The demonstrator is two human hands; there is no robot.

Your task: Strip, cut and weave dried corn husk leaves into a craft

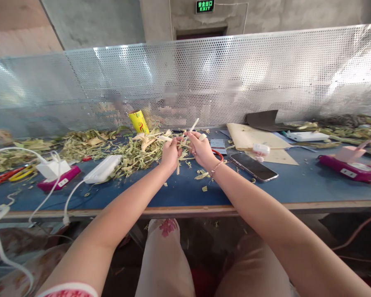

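Pinching pale strips (pixel 194 124) in left hand (pixel 170 153), right hand (pixel 200 149); green sign (pixel 205 6) reads "安全出口 EXIT".

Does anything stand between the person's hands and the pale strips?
Nothing visible does: the left hand and right hand have their fingers at the pale strips. The plant scraps lie beside and beyond the left hand; the phone lies to the right.

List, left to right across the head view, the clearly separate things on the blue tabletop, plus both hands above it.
Red curved tool handle, purple plastic power socket, oblong white plastic device, tilted yellow cylindrical container, left hand, right hand, flat black smartphone, second purple plastic power socket.
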